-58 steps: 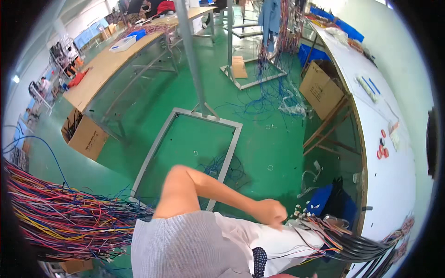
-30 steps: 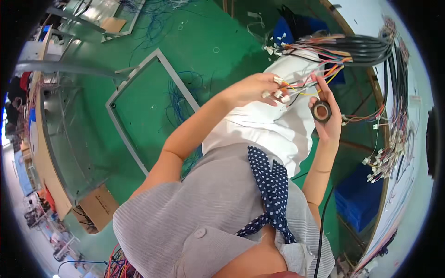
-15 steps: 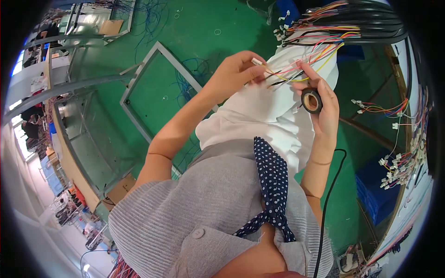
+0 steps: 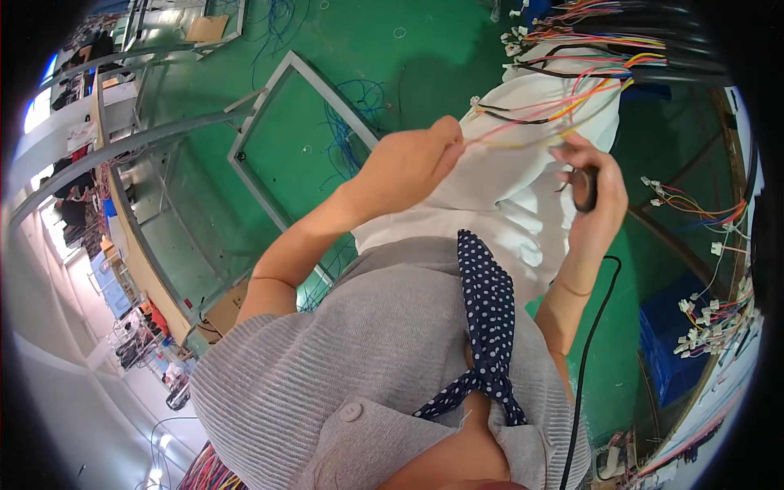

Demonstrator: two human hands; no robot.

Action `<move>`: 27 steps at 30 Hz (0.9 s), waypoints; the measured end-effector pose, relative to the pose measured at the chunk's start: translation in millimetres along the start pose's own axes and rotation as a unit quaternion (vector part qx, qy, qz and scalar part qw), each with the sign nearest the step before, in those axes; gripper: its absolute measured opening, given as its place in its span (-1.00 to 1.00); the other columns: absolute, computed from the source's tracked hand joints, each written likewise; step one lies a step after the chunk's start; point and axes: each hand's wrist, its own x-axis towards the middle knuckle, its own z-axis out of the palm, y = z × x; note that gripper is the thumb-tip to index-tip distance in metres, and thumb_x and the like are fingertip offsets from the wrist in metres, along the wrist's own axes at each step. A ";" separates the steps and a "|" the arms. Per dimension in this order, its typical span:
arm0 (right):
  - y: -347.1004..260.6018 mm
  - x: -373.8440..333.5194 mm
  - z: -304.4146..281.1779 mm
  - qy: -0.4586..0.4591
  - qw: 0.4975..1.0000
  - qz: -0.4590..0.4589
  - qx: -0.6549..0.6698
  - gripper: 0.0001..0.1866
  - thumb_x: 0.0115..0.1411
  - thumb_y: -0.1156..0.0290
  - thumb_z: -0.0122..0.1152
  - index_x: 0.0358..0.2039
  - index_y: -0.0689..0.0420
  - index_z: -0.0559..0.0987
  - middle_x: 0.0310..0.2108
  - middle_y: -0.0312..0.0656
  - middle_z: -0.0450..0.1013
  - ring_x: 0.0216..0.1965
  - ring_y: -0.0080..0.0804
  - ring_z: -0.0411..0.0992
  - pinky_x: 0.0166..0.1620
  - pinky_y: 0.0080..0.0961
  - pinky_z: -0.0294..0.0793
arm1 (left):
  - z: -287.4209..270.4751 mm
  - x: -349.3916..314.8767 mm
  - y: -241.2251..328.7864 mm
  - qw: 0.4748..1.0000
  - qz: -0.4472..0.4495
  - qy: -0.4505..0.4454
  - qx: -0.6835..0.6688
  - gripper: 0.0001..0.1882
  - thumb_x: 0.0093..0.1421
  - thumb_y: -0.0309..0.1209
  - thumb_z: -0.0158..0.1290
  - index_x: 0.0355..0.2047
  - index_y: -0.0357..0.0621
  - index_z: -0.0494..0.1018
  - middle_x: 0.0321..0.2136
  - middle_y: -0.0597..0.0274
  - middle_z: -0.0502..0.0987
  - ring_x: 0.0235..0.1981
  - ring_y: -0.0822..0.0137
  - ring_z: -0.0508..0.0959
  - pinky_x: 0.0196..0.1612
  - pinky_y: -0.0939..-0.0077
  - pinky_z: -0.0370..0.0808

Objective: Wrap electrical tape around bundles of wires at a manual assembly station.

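Note:
My left hand (image 4: 412, 167) is closed on thin wires, a pink one and a yellow one; their ends are hidden inside the fingers. These wires (image 4: 514, 144) stretch across my white-clothed lap to a bundle at the upper right. My right hand (image 4: 603, 196) holds a roll of black tape (image 4: 584, 189) against the palm. Its thumb and fingertips, slightly blurred, are close to the stretched wires; whether they touch cannot be told. Just beyond my left hand, a small white connector (image 4: 475, 103) ends a black and pink wire pair lying over the white cloth (image 4: 498, 175).
Thick black cables (image 4: 686, 69) with several coloured wires and white connectors lie at the upper right. More connector-ended wires (image 4: 710, 327) hang at the right, near a blue crate (image 4: 674, 343). A grey metal frame (image 4: 273, 82) stands on the green floor at left, beside loose blue wires (image 4: 355, 106).
My left hand has turned and drawn back from the white connector's spot, pulling the wires straighter. My right hand has moved right and slightly down with the tape roll. The whole view has shifted a little.

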 end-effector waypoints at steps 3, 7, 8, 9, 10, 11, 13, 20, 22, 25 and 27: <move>-4.2 -5.9 -15.9 -0.060 0.993 -0.104 -0.022 -0.65 0.25 0.29 -0.29 -0.44 0.30 0.39 -0.46 -0.21 0.35 -0.52 -0.53 0.28 -0.44 -0.68 0.21 | -7.6 -5.9 13.4 0.997 0.030 -0.042 -0.056 -0.83 0.24 -0.36 -0.08 -0.37 -0.23 0.36 -0.55 -0.01 0.43 -0.46 -0.01 0.45 -0.38 0.17 0.38; -26.8 -21.6 10.2 -0.113 0.988 0.000 -0.104 -0.73 0.06 0.22 -0.06 -0.42 0.19 0.40 -0.52 -0.31 0.23 -0.57 -0.65 0.13 -0.49 -0.75 0.03 | -8.1 7.0 7.4 0.981 0.191 0.002 -0.043 -0.88 0.12 -0.42 0.01 -0.41 -0.22 0.43 -0.53 0.08 0.45 -0.37 0.06 0.45 -0.28 0.22 0.39; -33.1 -20.9 15.8 -0.161 0.980 -0.019 -0.114 -0.79 -0.07 0.37 0.06 -0.40 0.18 0.42 -0.49 -0.30 0.25 -0.52 -0.57 0.22 -0.47 -0.68 0.14 | -11.3 10.6 7.1 0.980 0.195 0.001 -0.044 -0.88 0.12 -0.42 0.01 -0.41 -0.22 0.43 -0.53 0.08 0.45 -0.37 0.06 0.45 -0.28 0.22 0.39; -37.5 -20.3 21.2 -0.208 0.969 -0.037 -0.125 -0.72 -0.20 0.53 0.19 -0.38 0.16 0.44 -0.46 -0.28 0.27 -0.47 -0.49 0.30 -0.45 -0.61 0.26 | -17.0 13.8 7.8 0.980 0.191 -0.045 -0.018 -0.89 0.06 -0.43 0.04 -0.45 -0.22 0.46 -0.49 0.11 0.45 -0.34 0.09 0.45 -0.25 0.25 0.39; -36.9 -20.6 30.3 -0.203 0.970 -0.039 -0.129 -0.72 -0.20 0.53 0.19 -0.38 0.16 0.44 -0.46 -0.28 0.27 -0.47 -0.49 0.30 -0.45 -0.61 0.26 | -21.2 17.4 8.0 0.978 0.187 -0.090 0.008 -0.90 0.00 -0.44 0.08 -0.48 -0.21 0.49 -0.46 0.14 0.45 -0.31 0.12 0.45 -0.22 0.27 0.39; -32.3 -19.9 39.5 -0.209 0.938 -0.114 -0.251 -0.74 -0.17 0.51 0.23 -0.39 0.15 0.45 -0.43 -0.25 0.30 -0.47 -0.43 0.33 -0.46 -0.57 0.29 | -21.2 21.5 7.1 0.977 0.191 -0.090 0.007 -0.90 0.00 -0.44 0.08 -0.48 -0.21 0.49 -0.46 0.14 0.45 -0.31 0.12 0.45 -0.22 0.27 0.39; -26.8 -16.9 46.1 -0.208 0.884 -0.188 -0.374 -0.75 -0.15 0.49 0.27 -0.39 0.14 0.45 -0.41 -0.21 0.32 -0.47 -0.37 0.36 -0.48 -0.52 0.32 | -21.5 30.0 8.4 0.965 0.245 -0.081 0.051 -0.90 0.05 -0.43 0.12 -0.50 -0.22 0.49 -0.41 0.17 0.44 -0.34 0.17 0.44 -0.27 0.36 0.39; -10.6 -14.8 41.3 -0.127 0.821 -0.295 -0.472 -0.78 -0.17 0.57 0.29 -0.45 0.12 0.48 -0.15 -0.20 0.38 -0.46 -0.30 0.40 -0.43 -0.43 0.40 | -24.9 53.9 21.2 0.958 0.068 -0.274 -0.056 -0.82 0.06 -0.35 0.14 -0.42 -0.24 0.52 -0.43 0.14 0.57 -0.44 0.29 0.52 -0.36 0.39 0.44; -5.9 -18.9 36.4 -0.128 0.793 -0.356 -0.478 -0.79 -0.17 0.57 0.30 -0.46 0.13 0.50 -0.08 -0.18 0.42 -0.47 -0.35 0.39 -0.44 -0.47 0.40 | -26.5 52.6 20.5 0.952 0.058 -0.294 -0.064 -0.81 0.07 -0.36 0.14 -0.39 -0.24 0.52 -0.44 0.17 0.57 -0.43 0.34 0.51 -0.36 0.42 0.44; -4.5 -29.4 28.0 -0.128 0.781 -0.346 -0.504 -0.78 -0.17 0.56 0.31 -0.43 0.13 0.51 -0.11 -0.16 0.46 -0.49 -0.37 0.38 -0.45 -0.51 0.40 | -27.0 49.4 15.3 0.935 0.022 -0.333 -0.120 -0.80 0.08 -0.38 0.14 -0.33 -0.25 0.53 -0.45 0.22 0.56 -0.42 0.44 0.50 -0.37 0.50 0.43; 4.4 -29.3 25.3 -0.108 0.811 -0.364 -0.445 -0.76 -0.17 0.58 0.32 -0.42 0.14 0.52 -0.25 -0.17 0.50 -0.48 -0.34 0.38 -0.45 -0.52 0.40 | -26.2 44.9 12.8 0.923 -0.011 -0.345 -0.171 -0.80 0.08 -0.40 0.14 -0.31 -0.26 0.52 -0.45 0.25 0.56 -0.42 0.49 0.49 -0.37 0.54 0.42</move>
